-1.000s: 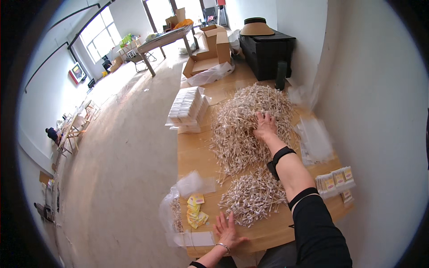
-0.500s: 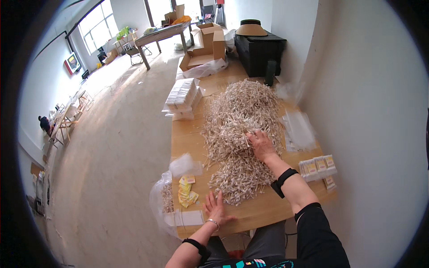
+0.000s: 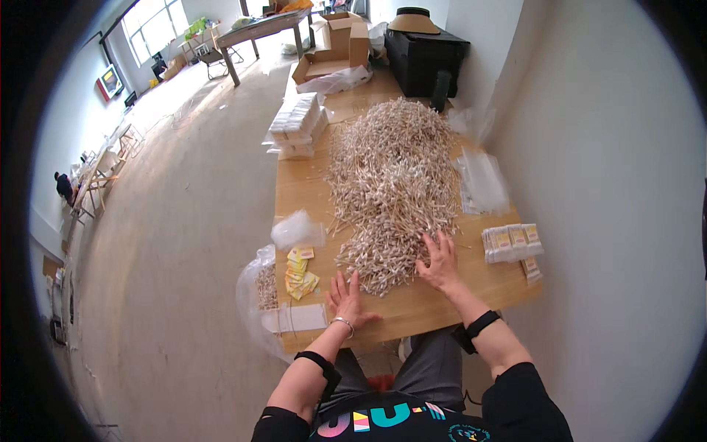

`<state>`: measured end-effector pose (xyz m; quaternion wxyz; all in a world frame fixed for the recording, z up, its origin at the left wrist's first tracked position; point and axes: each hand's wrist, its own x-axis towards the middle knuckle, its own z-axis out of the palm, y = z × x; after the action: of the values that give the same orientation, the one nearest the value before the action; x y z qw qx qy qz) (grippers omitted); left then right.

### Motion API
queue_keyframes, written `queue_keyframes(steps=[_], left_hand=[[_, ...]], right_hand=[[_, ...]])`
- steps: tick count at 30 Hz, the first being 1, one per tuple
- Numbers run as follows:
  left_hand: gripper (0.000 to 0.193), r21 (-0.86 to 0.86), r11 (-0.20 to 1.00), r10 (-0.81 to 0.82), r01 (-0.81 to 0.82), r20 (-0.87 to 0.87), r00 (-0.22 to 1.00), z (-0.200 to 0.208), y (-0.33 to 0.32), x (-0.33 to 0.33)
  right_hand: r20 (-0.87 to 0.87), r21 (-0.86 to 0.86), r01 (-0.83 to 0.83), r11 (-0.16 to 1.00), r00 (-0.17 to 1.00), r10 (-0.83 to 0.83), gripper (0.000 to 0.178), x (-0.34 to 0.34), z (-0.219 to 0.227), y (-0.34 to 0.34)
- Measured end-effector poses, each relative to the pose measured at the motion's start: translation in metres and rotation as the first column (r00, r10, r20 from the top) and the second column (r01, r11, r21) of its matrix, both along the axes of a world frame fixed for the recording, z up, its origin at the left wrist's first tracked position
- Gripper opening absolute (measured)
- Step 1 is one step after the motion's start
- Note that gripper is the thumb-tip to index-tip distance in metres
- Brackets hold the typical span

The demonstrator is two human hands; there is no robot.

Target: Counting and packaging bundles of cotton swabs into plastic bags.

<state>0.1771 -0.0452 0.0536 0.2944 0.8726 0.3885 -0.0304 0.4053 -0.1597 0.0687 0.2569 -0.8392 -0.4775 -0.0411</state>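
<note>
A large heap of cotton swabs (image 3: 394, 173) covers the middle of the wooden table (image 3: 298, 184). My right hand (image 3: 440, 264) is at the heap's near right edge, fingers spread and fingertips touching the swabs. My left hand (image 3: 349, 300) rests at the near left corner of the heap, fingers apart, holding nothing. Left of it lie small yellow cards (image 3: 298, 276) and a white flat strip (image 3: 303, 318). A clear bag of swabs (image 3: 266, 287) hangs at the table's left edge. Stacked small packs (image 3: 512, 243) with yellow labels sit at the right.
White packs (image 3: 296, 118) are piled at the far left, with crumpled clear plastic (image 3: 297, 230) nearer. Clear bags (image 3: 482, 184) lie by the right wall. Behind the heap stand an open cardboard box (image 3: 337, 51) and a black box (image 3: 423, 62) topped by a visor hat (image 3: 414, 20).
My right hand has drawn back from the middle of the heap to its near right edge, and swabs there have shifted nearer. The left hand stays by the near edge. The view has tilted down.
</note>
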Motion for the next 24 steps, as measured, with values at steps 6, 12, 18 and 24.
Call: queue_keyframes(steps=[6,12,18,24], left_hand=[[0.130,-0.013,1.000,-0.005,0.006,0.020,1.000,0.001,-0.003,0.004],[0.128,0.019,0.999,0.044,-0.045,0.042,0.998,-0.004,-0.004,-0.005],[0.133,-0.002,1.000,-0.001,0.002,0.170,0.985,-0.002,-0.006,0.003],[0.134,0.014,0.999,0.036,-0.039,0.156,0.987,-0.002,-0.004,-0.004]], right_hand=[[-0.292,-0.121,0.119,0.985,0.945,-0.150,0.070,-0.038,-0.029,0.009],[-0.111,0.068,-0.157,0.985,0.980,0.164,0.061,-0.066,-0.017,0.024],[-0.030,-0.317,-0.218,0.923,0.975,0.220,0.057,-0.061,-0.021,0.018],[0.105,-0.193,0.062,0.979,0.994,-0.042,0.048,-0.043,-0.010,0.005]])
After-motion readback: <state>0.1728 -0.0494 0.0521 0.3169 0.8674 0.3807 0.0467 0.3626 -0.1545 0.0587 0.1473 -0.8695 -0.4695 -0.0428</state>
